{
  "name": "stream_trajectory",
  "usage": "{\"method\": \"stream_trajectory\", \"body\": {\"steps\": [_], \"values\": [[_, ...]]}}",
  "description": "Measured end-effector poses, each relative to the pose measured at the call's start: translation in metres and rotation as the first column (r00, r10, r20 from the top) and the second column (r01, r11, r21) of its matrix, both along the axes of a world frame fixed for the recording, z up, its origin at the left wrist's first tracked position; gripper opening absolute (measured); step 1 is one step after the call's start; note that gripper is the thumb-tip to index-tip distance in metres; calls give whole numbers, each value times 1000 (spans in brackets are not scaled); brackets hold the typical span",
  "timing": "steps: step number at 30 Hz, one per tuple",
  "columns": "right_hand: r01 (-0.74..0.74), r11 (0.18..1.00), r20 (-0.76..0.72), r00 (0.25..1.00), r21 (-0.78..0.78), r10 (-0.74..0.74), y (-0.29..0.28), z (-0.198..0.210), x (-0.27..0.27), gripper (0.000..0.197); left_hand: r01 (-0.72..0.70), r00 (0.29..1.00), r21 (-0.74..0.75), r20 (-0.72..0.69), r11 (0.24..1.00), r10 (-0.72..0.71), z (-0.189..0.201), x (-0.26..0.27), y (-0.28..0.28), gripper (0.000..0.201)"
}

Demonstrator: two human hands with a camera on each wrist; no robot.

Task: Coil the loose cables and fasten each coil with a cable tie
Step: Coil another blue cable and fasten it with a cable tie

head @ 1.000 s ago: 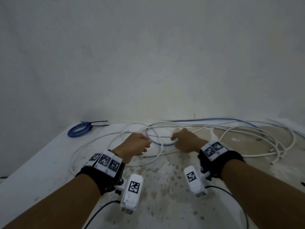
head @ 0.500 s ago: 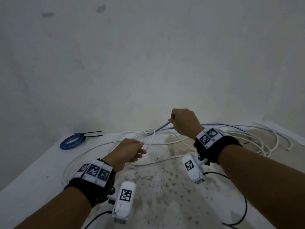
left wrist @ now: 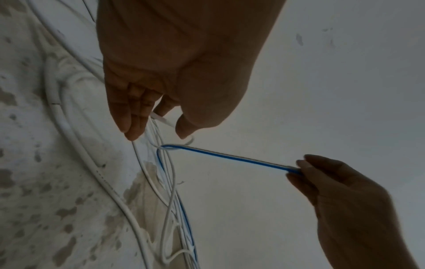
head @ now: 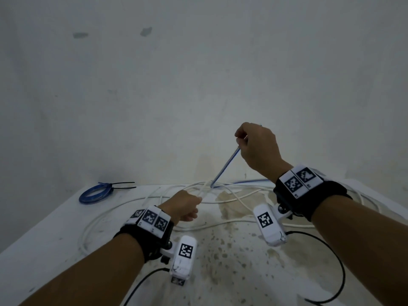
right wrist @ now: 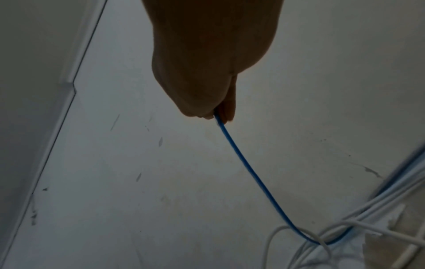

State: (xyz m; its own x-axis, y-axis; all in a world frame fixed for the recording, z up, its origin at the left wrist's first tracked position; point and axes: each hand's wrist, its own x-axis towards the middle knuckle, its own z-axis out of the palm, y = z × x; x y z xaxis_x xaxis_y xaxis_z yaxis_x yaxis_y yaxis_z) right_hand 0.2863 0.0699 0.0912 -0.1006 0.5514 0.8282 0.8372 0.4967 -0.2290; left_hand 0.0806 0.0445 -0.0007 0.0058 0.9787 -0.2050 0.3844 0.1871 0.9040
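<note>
A tangle of loose white cables (head: 238, 198) lies across the white table (head: 44, 239), with a blue cable (head: 225, 167) threaded through it. My right hand (head: 239, 144) is raised above the tangle and pinches the blue cable (right wrist: 248, 172), which runs taut down to a bend under the white strands. In the right wrist view the right hand (right wrist: 217, 116) pinches it between thumb and finger. My left hand (head: 198, 200) stays low near the table and holds a white cable (left wrist: 161, 119) between thumb and fingers (left wrist: 128, 118). The blue cable (left wrist: 230, 158) hooks round the white strands just beyond the left hand (left wrist: 158, 127).
A coiled blue cable (head: 95, 193) bound with black cable ties (head: 123, 186) lies at the table's back left. A plain wall stands right behind the table. The near table surface is stained. Black wrist-camera leads (head: 331, 250) trail at the front right.
My right hand has lifted from the table, drawing the blue cable up and taut out of the tangle. My left hand has stayed low, gripping a white strand.
</note>
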Motion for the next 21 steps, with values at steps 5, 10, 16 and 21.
{"method": "stream_trajectory", "body": {"steps": [5, 10, 16, 21], "values": [[-129, 987, -71, 988, 99, 136, -8, 3, 4, 22, 26, 993, -63, -115, 998, -33, -2, 3, 7, 35], [-247, 964, -54, 966, 96, 253, -22, 7, 0, 34, 114, 938, 278, -346, 954, -11, 4, 22, 20, 78], [-391, 919, -205, 897, 53, 393, -21, -2, -23, 71, 230, 932, 562, -362, 794, -13, 38, 61, 30, 32], [-192, 951, -291, 950, -243, 118, 13, -49, -15, 50, -52, 996, 547, -33, 836, 84, 57, 36, 44, 42]]}}
